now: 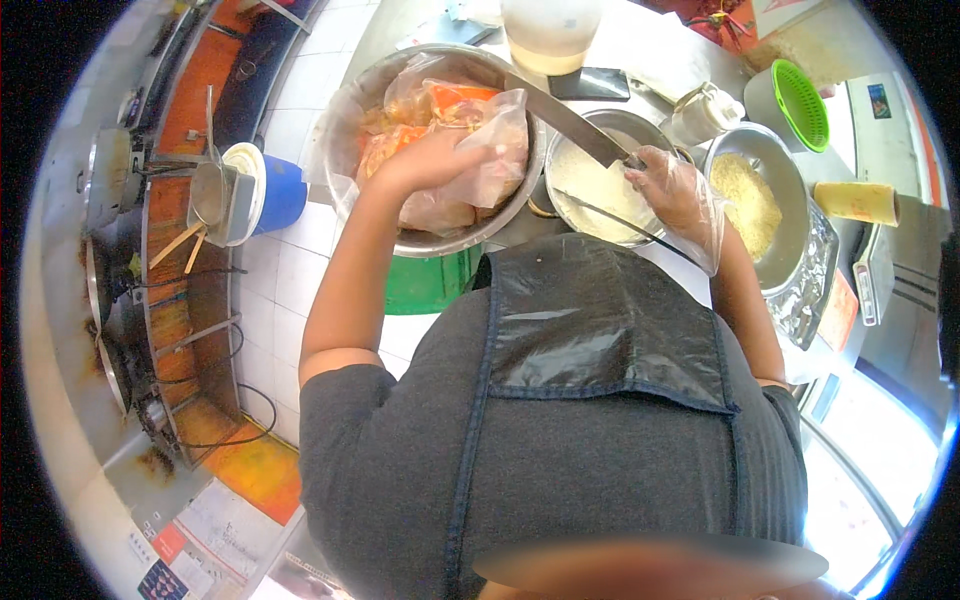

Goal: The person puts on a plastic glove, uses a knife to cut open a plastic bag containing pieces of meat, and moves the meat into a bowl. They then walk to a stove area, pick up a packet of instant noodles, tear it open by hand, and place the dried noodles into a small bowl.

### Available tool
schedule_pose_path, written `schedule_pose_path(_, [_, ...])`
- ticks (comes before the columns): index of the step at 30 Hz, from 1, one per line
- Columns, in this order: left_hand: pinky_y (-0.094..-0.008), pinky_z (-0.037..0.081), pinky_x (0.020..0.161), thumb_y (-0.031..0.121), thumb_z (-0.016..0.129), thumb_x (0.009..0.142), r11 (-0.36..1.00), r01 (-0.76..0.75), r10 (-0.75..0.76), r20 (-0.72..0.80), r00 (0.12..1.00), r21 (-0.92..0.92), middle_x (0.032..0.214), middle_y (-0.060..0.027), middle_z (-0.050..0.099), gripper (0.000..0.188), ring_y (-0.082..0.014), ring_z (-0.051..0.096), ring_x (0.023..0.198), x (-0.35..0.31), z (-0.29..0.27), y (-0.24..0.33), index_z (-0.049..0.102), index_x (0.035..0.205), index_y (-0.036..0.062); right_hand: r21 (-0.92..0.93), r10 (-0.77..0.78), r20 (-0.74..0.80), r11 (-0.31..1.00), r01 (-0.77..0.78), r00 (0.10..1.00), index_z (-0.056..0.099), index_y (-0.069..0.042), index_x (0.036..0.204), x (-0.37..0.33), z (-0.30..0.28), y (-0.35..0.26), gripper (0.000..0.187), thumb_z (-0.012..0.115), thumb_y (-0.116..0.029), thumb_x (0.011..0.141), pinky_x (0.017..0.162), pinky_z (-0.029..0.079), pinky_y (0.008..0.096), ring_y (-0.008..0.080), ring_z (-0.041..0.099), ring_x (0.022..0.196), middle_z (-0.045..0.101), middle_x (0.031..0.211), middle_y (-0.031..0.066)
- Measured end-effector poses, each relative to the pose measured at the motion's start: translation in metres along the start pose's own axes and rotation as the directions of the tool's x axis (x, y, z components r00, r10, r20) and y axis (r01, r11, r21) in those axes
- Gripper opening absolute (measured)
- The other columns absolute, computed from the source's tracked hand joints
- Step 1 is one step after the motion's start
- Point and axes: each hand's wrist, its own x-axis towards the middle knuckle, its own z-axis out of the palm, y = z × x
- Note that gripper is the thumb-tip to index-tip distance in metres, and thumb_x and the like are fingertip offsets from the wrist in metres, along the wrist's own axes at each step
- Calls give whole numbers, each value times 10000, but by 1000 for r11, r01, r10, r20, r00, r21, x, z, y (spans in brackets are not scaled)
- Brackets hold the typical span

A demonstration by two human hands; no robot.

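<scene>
Both arms reach forward to the worktop. My left hand (428,160) is over a large metal bowl (462,242), closed on a clear plastic bag (505,135). In this bowl lie plastic-wrapped pieces that look like raw meat, some with orange colour; my left fingertips are partly hidden. In a loose clear plastic glove, my right hand (672,190) grips the handle of a large broad-bladed knife (565,122). Its blade points to the upper left, over the right rim of the bowl. Beneath my right hand stands a smaller metal bowl of pale powder (590,178), with a thin dark rod (615,215) across it.
On the right, a metal bowl (798,240) holds yellowish crumbs (745,205). Behind are a green basket (800,105), a white bottle (705,112), a dark phone-like slab (590,84) and a translucent container (550,35). A blue bucket (280,195) and green bin (430,283) stand lower left.
</scene>
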Motion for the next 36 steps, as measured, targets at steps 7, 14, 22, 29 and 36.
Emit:
schedule_pose_path(7, [-388,499,909,600,632,846,996,88,-87,-116,989,2,1106,-212,690,719,-313,651,1014,58,8,53,671,1143,-55,79,80,10,994,-81,997,585,6,1211,5,1,0,384,565,-296,975,836,502,470,410,658,935,676,957,255])
schedule_pose_path(14, [-345,481,655,219,643,852,952,-221,272,-252,929,212,774,-63,631,202,-179,592,716,26,-24,49,626,819,21,137,229,4,964,-228,973,563,1,1240,-10,-10,7,391,498,-304,1006,876,495,483,435,634,1012,645,1098,269])
schedule_pose_path(22, [-308,445,611,94,559,863,871,-235,68,-369,927,-431,747,-36,565,27,-157,526,641,13,-7,-11,540,855,76,178,155,104,969,-172,982,580,-17,1255,-6,0,3,451,471,-385,1019,915,480,479,427,623,1062,656,1128,263])
schedule_pose_path(29, [-503,521,791,250,518,930,755,241,-73,-288,955,610,969,-251,702,289,-394,690,911,-22,-7,44,682,970,16,146,34,171,988,-59,985,624,-20,1172,16,10,-28,432,426,-382,1046,867,506,495,419,649,998,661,1081,260])
schedule_pose_path(36, [-490,524,645,246,566,881,637,-95,380,-205,902,765,766,-157,682,180,-354,681,729,-37,9,54,662,840,100,39,-90,152,996,85,984,609,-3,1120,44,50,-31,399,400,-338,1061,737,557,490,408,679,868,656,1019,255])
